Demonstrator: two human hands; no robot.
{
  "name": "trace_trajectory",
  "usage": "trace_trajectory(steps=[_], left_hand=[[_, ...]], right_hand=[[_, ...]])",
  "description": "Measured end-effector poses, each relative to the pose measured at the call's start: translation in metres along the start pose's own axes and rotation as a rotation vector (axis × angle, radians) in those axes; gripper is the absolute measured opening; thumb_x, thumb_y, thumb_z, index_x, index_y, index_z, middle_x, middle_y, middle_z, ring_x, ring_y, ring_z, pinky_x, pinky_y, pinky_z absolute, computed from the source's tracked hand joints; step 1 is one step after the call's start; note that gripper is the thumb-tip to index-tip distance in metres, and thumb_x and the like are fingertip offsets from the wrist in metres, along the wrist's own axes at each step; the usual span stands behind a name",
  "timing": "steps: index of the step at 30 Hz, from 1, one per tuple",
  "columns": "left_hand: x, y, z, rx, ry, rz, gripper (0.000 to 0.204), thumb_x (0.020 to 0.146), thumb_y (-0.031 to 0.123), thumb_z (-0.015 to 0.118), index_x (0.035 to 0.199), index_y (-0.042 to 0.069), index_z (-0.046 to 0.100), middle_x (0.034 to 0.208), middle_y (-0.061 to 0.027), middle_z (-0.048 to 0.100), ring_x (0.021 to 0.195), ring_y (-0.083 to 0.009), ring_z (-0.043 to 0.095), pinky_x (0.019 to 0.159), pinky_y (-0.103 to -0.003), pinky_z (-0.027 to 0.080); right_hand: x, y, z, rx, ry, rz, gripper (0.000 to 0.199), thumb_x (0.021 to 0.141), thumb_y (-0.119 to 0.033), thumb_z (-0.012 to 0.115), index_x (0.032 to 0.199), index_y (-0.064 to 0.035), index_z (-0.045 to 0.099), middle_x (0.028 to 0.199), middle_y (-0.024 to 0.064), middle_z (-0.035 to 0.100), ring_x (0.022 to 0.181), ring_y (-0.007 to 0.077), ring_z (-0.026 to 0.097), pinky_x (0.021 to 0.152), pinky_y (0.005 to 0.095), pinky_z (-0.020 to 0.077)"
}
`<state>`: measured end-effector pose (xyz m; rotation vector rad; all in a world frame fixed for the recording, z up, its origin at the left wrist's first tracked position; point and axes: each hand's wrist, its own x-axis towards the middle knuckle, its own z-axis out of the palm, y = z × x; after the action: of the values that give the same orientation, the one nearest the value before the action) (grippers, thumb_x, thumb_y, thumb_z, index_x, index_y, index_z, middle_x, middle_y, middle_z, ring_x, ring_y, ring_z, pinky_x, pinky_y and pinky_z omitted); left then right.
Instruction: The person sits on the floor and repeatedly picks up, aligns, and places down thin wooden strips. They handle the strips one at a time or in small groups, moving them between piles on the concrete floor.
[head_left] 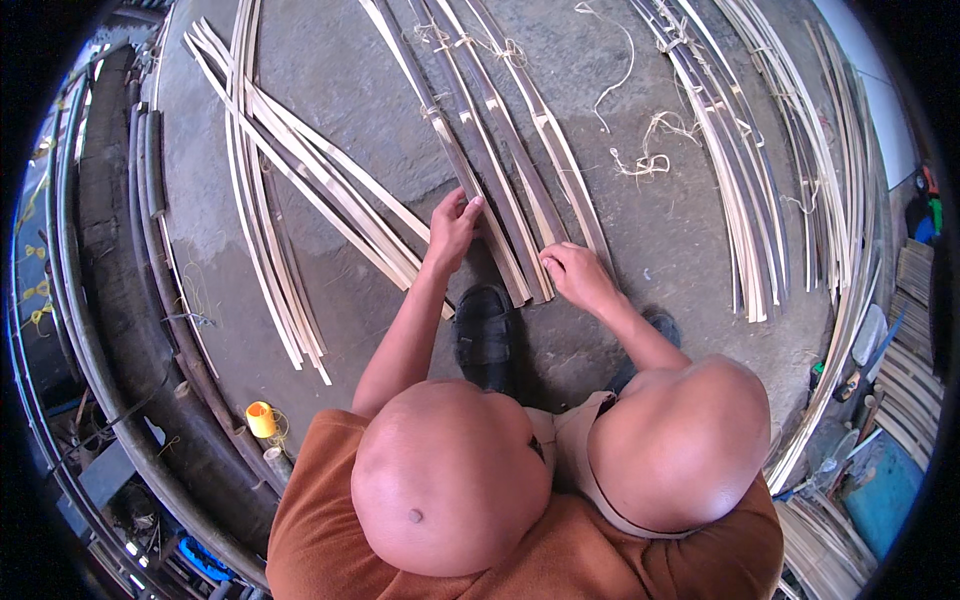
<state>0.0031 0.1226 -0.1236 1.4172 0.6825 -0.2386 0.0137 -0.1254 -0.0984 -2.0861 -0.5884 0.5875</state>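
Several long split bamboo slats (497,215) lie side by side on the floor in front of me, dark skin and pale edges showing. Thin ties cross them near their far ends. My left hand (452,235) is closed at the edge of the leftmost slat, thumb and fingertips against it. Curled fingers of my right hand (582,275) pinch the near part of another bamboo slat (540,215), beside the rightmost one. The slats' near ends lie by my dark shoe (484,335). My right palm is turned down, so part of its grip is hidden.
Loose pale strips (330,190) cross on the left. Tied bundles of strips (735,180) lie on the right, with loose twine (650,160) nearby. Bamboo poles (150,200) and a yellow spool (261,419) are at the far left. Tools (850,385) lie at the right edge.
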Motion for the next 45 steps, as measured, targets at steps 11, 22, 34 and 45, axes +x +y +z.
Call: trace_trajectory(steps=[11,22,34,45], left_hand=[[-0.022,0.015,0.014,-0.105,-0.059,0.019,0.028,0.096,0.021,0.061,0.119,0.006,0.057,0.087,0.0003,0.064,0.07,-0.007,0.055,0.061,-0.024,0.047],[0.031,0.057,-0.004,-0.403,0.114,0.177,0.036,0.101,0.027,0.052,0.126,0.002,0.051,0.101,-0.0063,0.059,0.081,-0.0147,0.062,0.075,-0.03,0.054],[0.039,0.092,0.024,-0.47,0.152,-0.097,0.013,0.089,0.01,0.048,0.091,0.0,0.056,0.082,-0.0093,0.061,0.064,-0.0178,0.062,0.061,-0.031,0.057],[0.057,0.088,0.013,-0.401,-0.001,0.057,0.021,0.099,0.026,0.055,0.094,0.005,0.054,0.078,-0.0027,0.057,0.063,-0.0108,0.06,0.055,-0.026,0.054]], right_hand=[[-0.001,-0.014,0.021,0.444,-0.22,0.305,0.03,0.098,-0.028,0.056,0.108,-0.0005,0.062,0.081,0.0086,0.066,0.071,0.0127,0.06,0.066,0.0308,0.0486],[-0.046,-0.015,-0.031,0.72,-0.704,0.375,0.017,0.1,-0.025,0.054,0.099,-0.0088,0.052,0.077,-0.0082,0.046,0.073,0.0018,0.045,0.065,0.0238,0.0412],[-0.068,-0.013,-0.022,0.866,-0.45,0.315,0.024,0.1,-0.029,0.052,0.092,-0.0064,0.053,0.07,0.0029,0.059,0.063,0.0118,0.058,0.061,0.0281,0.0469],[-0.065,-0.015,-0.023,0.904,-0.41,0.265,0.026,0.1,-0.031,0.052,0.089,-0.0073,0.054,0.066,0.0019,0.057,0.058,0.0113,0.058,0.054,0.0266,0.0457]])
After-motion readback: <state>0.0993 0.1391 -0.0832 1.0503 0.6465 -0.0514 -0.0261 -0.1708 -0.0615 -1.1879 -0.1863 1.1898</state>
